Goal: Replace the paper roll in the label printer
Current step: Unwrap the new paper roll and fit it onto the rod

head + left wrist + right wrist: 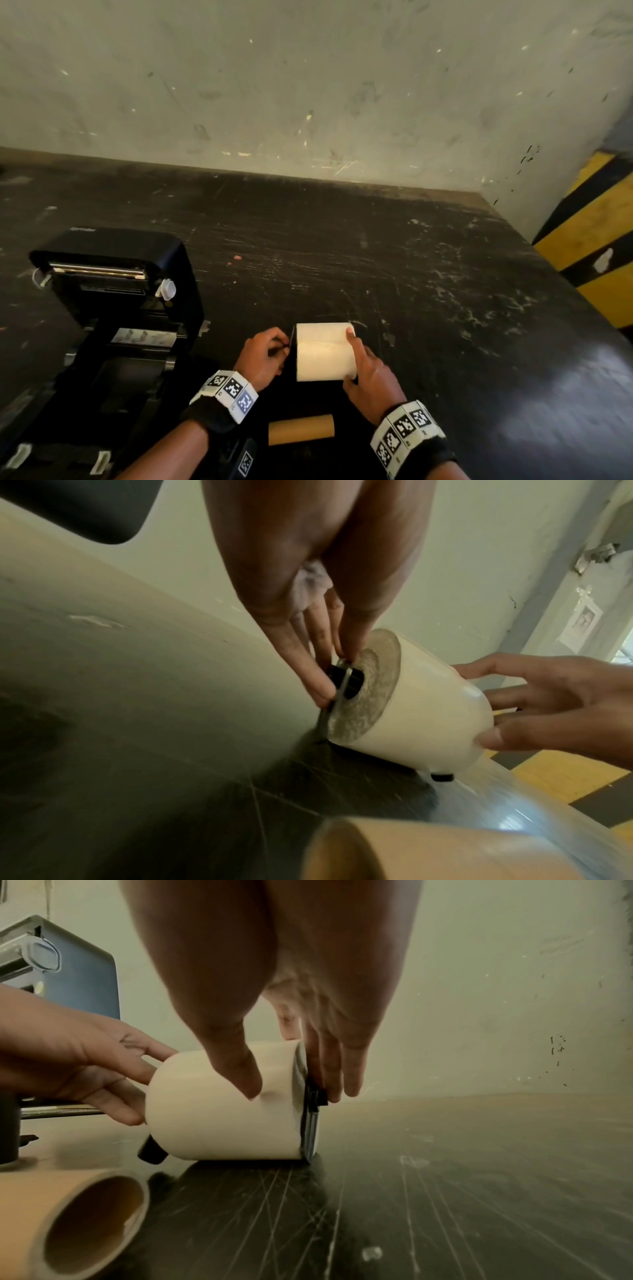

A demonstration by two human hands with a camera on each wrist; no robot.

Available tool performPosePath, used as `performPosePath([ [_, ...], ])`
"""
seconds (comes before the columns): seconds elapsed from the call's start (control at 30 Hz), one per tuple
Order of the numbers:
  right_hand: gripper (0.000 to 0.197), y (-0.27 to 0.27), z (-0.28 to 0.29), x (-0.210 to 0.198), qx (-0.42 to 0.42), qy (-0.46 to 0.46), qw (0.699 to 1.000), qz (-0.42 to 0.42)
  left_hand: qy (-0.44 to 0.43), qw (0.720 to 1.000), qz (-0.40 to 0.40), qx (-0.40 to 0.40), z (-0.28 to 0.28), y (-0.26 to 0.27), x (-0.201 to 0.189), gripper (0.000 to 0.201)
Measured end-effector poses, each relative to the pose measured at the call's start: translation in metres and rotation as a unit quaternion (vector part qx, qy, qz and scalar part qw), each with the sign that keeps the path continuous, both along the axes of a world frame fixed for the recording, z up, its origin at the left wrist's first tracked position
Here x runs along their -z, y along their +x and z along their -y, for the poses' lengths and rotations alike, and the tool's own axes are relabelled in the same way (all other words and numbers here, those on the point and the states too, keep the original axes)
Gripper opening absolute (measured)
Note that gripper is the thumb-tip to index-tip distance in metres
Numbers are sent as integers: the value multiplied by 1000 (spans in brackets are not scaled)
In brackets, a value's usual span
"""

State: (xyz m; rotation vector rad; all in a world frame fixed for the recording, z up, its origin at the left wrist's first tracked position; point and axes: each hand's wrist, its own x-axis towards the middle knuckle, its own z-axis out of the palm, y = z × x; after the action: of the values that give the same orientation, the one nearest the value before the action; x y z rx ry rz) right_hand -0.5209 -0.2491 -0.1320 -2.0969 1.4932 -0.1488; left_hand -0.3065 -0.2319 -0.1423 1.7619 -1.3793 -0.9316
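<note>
- The roll (325, 351) lies on its side on the table (428, 274), just right of the open printer (113, 291); lying flat leaves both ends free for the spindle parts, I judge.
- The left hand (263, 356) pinches a flat black guide (344, 683) at the roll's left end with thumb and fingertips; it looks to be seating the guide at the core hole.
- The right hand (368, 370) braces the roll; its thumb lies on the curved face and its straight fingers press a black plate (310, 1123) against the right end, likely so the roll cannot slide away from the left hand's push.
- The roll is smooth, cream, cylindrical, its end showing tight grey winding; the guides are hard, dark plastic.
- 1 bare cardboard core (301, 429), brown and hollow, lies near the wrists, probably the spent one.
- The table is dark, scuffed and scratched.
</note>
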Motion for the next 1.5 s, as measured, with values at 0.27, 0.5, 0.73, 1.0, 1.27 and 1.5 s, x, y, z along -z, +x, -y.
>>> performPosePath([
  [0.27,85,-4,1,-2,-11,9,1000,11,29,995,-86,-31,-1,-11,1,33],
  [0.5,65,-10,0,-11,-4,6,997,74,37,999,-8,31,-4,-16,5,53],
  [0.73,26,-7,8,-17,23,-41,994,103,-16,991,106,76,-10,-21,11,52],
  [1.0,49,-5,2,-7,41,-64,992,102,-18,994,59,92,-20,-22,13,59],
  [1.27,52,-1,-12,-10,94,-57,986,125,-6,993,59,99,-26,-23,10,73],
  [1.5,54,2,-23,-7,109,-36,983,141,-32,992,88,83,-33,-16,4,76],
])
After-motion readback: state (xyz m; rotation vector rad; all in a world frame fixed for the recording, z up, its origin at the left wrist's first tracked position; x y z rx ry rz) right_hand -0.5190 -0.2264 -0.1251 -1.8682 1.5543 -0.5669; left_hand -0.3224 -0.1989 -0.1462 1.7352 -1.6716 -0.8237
